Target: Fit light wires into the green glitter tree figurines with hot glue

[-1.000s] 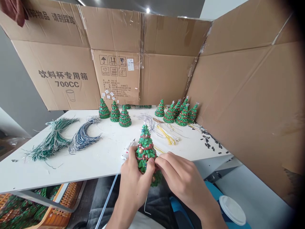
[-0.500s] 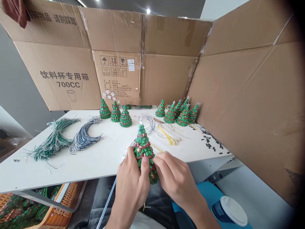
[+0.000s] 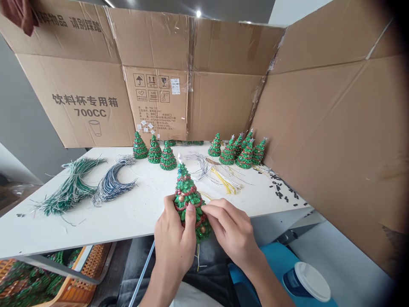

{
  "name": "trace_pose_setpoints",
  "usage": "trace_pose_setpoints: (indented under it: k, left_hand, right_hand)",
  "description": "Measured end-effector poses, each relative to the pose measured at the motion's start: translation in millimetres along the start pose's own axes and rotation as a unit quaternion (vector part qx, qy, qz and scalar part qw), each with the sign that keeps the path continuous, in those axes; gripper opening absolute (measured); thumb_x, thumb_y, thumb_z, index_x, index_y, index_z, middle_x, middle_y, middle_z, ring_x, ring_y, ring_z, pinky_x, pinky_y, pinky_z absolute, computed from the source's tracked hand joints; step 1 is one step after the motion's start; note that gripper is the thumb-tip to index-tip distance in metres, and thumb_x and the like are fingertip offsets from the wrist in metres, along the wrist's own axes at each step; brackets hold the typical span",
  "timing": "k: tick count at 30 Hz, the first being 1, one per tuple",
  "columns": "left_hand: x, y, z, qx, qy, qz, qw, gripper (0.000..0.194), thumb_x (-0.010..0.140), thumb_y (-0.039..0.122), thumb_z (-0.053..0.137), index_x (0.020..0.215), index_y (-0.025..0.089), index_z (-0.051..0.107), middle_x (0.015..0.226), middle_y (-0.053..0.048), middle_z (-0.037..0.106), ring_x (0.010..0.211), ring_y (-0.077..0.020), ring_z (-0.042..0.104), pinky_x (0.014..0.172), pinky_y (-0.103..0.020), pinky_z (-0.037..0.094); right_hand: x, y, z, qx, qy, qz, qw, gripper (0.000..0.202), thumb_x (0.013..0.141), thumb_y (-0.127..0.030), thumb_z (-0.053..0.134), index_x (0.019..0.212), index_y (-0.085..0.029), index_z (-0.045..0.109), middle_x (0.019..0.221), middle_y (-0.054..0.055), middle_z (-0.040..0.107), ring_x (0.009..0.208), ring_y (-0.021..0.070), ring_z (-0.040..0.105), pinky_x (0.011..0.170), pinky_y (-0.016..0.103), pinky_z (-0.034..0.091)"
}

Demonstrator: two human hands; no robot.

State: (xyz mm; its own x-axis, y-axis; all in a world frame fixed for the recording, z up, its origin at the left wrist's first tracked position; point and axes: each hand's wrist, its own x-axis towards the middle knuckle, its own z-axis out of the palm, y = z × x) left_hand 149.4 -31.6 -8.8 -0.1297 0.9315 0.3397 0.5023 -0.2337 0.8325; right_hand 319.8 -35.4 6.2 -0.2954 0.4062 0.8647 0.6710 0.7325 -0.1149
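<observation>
A small green tree (image 3: pixel 187 189) with red garlands, gold balls and a pale tip is held over the table's front edge, leaning a little left. My left hand (image 3: pixel 177 232) is wrapped round its left side, thumb across the front. At the tree's right side my right hand (image 3: pixel 231 226) has its thumb and forefinger pressed together; whatever they pinch is too small to make out. Thin yellow and white wires (image 3: pixel 198 258) hang below the tree's base.
On the white table (image 3: pixel 147 213) lie green wires (image 3: pixel 70 185), blue wires (image 3: pixel 113 183), yellow wires (image 3: pixel 226 181) and small black pieces (image 3: pixel 281 192). Several trees (image 3: pixel 168 157) stand at the back before cardboard walls (image 3: pixel 223 102). An orange basket (image 3: pixel 76 285) and a lidded tub (image 3: pixel 306 281) are below.
The held tree's tip has tilted to the left. Both hands have shifted slightly left, and more of the hanging wires shows under the base.
</observation>
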Motion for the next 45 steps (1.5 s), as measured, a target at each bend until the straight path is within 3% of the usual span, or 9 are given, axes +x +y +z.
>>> trace_pose_setpoints:
  k: [5,14,21,27,37,42,45]
  left_hand:
    - [-3,-1,-1.2,-0.021,0.005,0.021,1.000,0.032,0.116,0.057,0.044,0.121,0.027,0.054,0.092,-0.004,0.075,0.084,-0.0343,0.075,0.074,-0.040,0.044]
    - [-6,0,-2.2,-0.022,-0.008,0.029,0.999,0.034,0.117,0.058,0.045,0.124,0.027,0.055,0.098,-0.007,0.078,0.092,-0.0368,0.078,0.078,-0.042,0.047]
    - [-2,0,-4.3,0.035,-0.009,0.037,0.999,0.028,0.115,0.054,0.045,0.116,0.028,0.054,0.090,-0.006,0.077,0.088,-0.0393,0.080,0.074,-0.042,0.047]
    - [-4,0,-5.0,0.075,0.019,0.060,0.995,0.024,0.116,0.049,0.049,0.122,0.026,0.055,0.092,-0.006,0.079,0.084,-0.0372,0.081,0.067,-0.039,0.046]
    - [-11,2,-2.4,0.146,0.082,0.065,0.984,0.034,0.114,0.049,0.053,0.134,0.022,0.055,0.095,-0.011,0.079,0.090,-0.0385,0.083,0.067,-0.038,0.050]
    - [-15,10,-3.3,0.130,0.101,0.040,0.985,0.034,0.115,0.047,0.049,0.135,0.021,0.055,0.104,-0.013,0.081,0.098,-0.0393,0.083,0.075,-0.041,0.053]
    - [-13,9,-5.9,0.116,0.104,0.041,0.987,0.036,0.116,0.049,0.046,0.137,0.021,0.056,0.104,-0.013,0.081,0.098,-0.0391,0.082,0.078,-0.042,0.054]
  right_hand:
    - [2,-3,-10,0.046,-0.024,0.041,0.998,0.025,0.108,0.000,0.073,0.124,-0.018,0.077,0.106,0.008,0.081,0.097,0.0192,0.082,0.087,0.029,0.066]
    - [0,-9,-24,-0.052,-0.074,-0.027,0.996,0.024,0.110,0.000,0.069,0.129,-0.014,0.076,0.107,0.011,0.083,0.091,0.0221,0.082,0.082,0.035,0.064]
    - [4,-12,-16,-0.095,-0.088,-0.026,0.991,0.012,0.115,-0.005,0.063,0.115,-0.015,0.069,0.091,0.005,0.076,0.080,0.0210,0.076,0.071,0.035,0.058]
    - [3,-14,-6,-0.118,-0.055,-0.024,0.991,0.013,0.115,-0.004,0.062,0.117,-0.016,0.066,0.090,0.006,0.076,0.077,0.0218,0.073,0.069,0.035,0.056]
    - [0,-20,10,-0.094,0.031,-0.015,0.995,0.016,0.113,-0.003,0.062,0.122,-0.015,0.067,0.090,0.011,0.079,0.079,0.0237,0.077,0.070,0.035,0.062]
    - [-2,-20,17,-0.075,0.069,-0.004,0.995,0.020,0.112,-0.003,0.063,0.125,-0.017,0.068,0.091,0.011,0.081,0.080,0.0232,0.078,0.072,0.036,0.066]
    - [0,-20,15,-0.035,0.061,-0.011,0.997,0.023,0.111,0.000,0.064,0.127,-0.015,0.070,0.096,0.012,0.082,0.086,0.0237,0.080,0.076,0.036,0.069]
